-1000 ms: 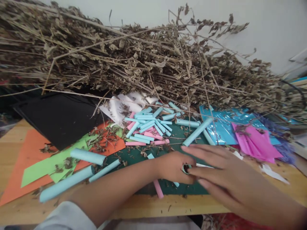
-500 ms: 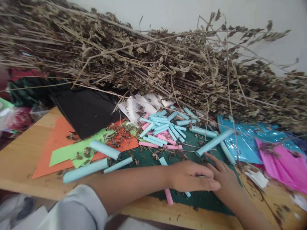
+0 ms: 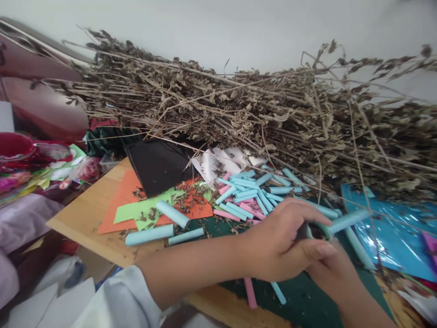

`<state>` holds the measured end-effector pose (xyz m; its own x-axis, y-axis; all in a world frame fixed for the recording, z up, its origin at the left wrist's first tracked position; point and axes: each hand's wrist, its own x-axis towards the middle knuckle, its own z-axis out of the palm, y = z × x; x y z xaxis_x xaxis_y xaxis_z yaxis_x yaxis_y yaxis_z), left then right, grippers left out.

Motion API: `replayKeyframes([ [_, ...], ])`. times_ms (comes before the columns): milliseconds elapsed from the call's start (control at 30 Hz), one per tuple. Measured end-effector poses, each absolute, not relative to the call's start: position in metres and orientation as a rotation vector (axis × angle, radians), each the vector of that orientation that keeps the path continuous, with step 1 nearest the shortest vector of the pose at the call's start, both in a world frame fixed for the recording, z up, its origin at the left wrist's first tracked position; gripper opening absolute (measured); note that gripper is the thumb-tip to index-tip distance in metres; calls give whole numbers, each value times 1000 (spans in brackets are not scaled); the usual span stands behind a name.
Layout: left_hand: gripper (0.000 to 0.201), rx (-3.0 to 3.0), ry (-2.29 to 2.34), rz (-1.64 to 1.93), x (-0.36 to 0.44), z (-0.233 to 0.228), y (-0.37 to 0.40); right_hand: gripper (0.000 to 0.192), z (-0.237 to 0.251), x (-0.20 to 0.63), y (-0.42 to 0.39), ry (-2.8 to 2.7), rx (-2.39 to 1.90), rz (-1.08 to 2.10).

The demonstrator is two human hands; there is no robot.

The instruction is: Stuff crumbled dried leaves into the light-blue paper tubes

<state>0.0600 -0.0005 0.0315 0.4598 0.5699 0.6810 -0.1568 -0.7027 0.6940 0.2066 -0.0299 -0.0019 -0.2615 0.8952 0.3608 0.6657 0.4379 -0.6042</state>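
Observation:
My left hand [image 3: 278, 243] is closed around a pale blue-green rolled paper tube [image 3: 328, 231], with its open end facing up toward me and dark dried leaf bits inside. My right hand [image 3: 332, 273] closes on the same tube from below and the right; most of its fingers are hidden. Just beyond, a long light-blue paper roll [image 3: 351, 221] lies slanted. Left of the hands is a heap of small blue paper rolls [image 3: 246, 183] and pink rolls [image 3: 227, 215]. A pink roll [image 3: 250, 294] and a thin blue roll [image 3: 279, 293] lie below my left wrist.
Dried leafy stalks [image 3: 218, 100] lie along the wall. On the wooden table [image 3: 85, 212] are a dark green sheet [image 3: 307, 300], orange paper [image 3: 114, 205], green strips [image 3: 133, 212], a black sheet [image 3: 157, 168] and larger blue rolls [image 3: 150, 234]. Shiny blue wrapping [image 3: 399, 228] is at the right.
My hands, loosely overlapping before with no tube visible between them, are now closed around a tube with leaf bits in it. The view has turned left, so the table appears shifted right.

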Motion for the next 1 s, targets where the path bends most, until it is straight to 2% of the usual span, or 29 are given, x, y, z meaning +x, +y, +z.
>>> replayKeyframes([
  [133, 25, 2375, 578, 1326, 31, 28, 8, 27, -16, 206, -23, -2065, -1284, 490],
  [333, 13, 2428, 502, 1166, 6, -1, 13, 34, -37, 209, -29, -2266, -1340, 515],
  [567, 15, 2493, 489, 1276, 3, -9, 19, 35, -40, 204, -26, -2327, -1355, 571],
  [867, 6, 2370, 588, 1276, -2, -16, 20, 35, -35, 201, -24, -2330, -1340, 563],
  [1000, 9, 2177, 746, 1334, -3, -18, 22, 37, -28, 205, -22, -2303, -1430, 576],
])
